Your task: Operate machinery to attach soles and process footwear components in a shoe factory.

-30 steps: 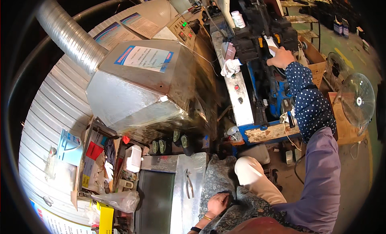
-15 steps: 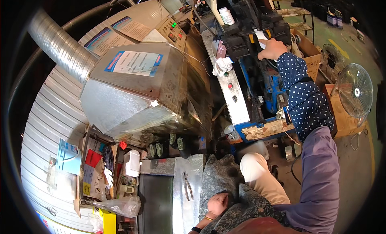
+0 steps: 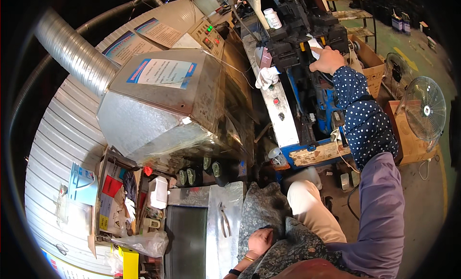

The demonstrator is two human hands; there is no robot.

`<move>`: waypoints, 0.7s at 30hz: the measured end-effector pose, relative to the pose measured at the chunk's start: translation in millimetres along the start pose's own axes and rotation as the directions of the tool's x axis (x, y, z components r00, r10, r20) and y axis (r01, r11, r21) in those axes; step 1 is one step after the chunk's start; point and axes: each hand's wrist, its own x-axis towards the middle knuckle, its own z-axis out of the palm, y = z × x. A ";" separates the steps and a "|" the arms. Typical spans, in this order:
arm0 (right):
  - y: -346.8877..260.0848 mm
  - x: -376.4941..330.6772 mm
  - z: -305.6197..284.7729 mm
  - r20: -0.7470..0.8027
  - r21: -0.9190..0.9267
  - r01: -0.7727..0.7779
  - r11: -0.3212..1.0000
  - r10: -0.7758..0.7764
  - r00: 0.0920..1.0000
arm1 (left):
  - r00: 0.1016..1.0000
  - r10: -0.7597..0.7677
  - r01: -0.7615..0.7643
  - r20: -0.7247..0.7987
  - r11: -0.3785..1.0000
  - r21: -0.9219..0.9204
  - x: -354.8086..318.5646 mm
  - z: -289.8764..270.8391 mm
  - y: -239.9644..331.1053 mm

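Observation:
My right hand [image 3: 329, 60] reaches to the black and blue machine [image 3: 297, 58] at the upper right, in a polka-dot sleeve. Its index finger lies at a small white piece [image 3: 314, 43] in the machine, and the thumb is spread from that finger. Part of the white piece is hidden by the fingers. Low in the middle, my left hand [image 3: 260, 240] rests on the dark floral apron [image 3: 302, 245] over my lap. Its fingers are curled in, and what they may hold is hidden. Pliers [image 3: 224, 220] lie on the metal worktop [image 3: 235, 197] left of my lap.
A large metal hood [image 3: 158, 96] fills the left. A white cloth [image 3: 267, 78] and a white bottle [image 3: 272, 19] stand on the machine's pale side panel [image 3: 283, 118]. Right of my arm are a fan [image 3: 426, 109] and a cardboard box [image 3: 372, 63]. Foot pedals [image 3: 345, 181] sit below.
My right index finger and thumb have shifted slightly at the white piece. My left hand has turned a little on the apron. The whole view has moved very slightly.

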 end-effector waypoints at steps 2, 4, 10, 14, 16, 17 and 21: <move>-2.0 -0.8 -2.9 -0.005 -0.008 0.002 1.000 -0.002 1.000 | 1.000 0.005 -0.005 -0.008 1.000 -0.002 -0.6 -0.3 -0.2; -5.0 1.0 -7.8 -0.026 -0.014 0.004 1.000 -0.004 1.000 | 1.000 0.000 0.000 0.011 1.000 -0.019 -1.1 -0.7 -0.7; -11.6 13.0 -21.3 0.015 -0.081 0.033 0.996 -0.032 0.999 | 0.999 -0.019 0.020 0.035 1.000 -0.012 -3.0 -1.3 -0.6; -11.4 12.4 -14.6 -0.043 -0.076 -0.006 0.997 0.003 0.999 | 1.000 -0.006 0.006 0.011 1.000 -0.006 -3.6 -1.7 -0.1; -12.0 11.1 -11.0 -0.086 -0.081 -0.013 0.997 0.006 0.996 | 1.000 -0.001 0.001 0.015 1.000 -0.016 -3.5 -2.8 0.0; -12.5 10.6 -9.9 -0.143 -0.082 -0.034 0.996 0.022 0.989 | 1.000 0.005 -0.004 0.012 1.000 -0.016 -3.5 -3.5 0.1; -16.0 10.3 -12.3 -0.081 -0.079 -0.123 0.989 0.117 0.990 | 1.000 -0.001 0.001 0.010 0.999 -0.038 -5.3 -7.1 0.5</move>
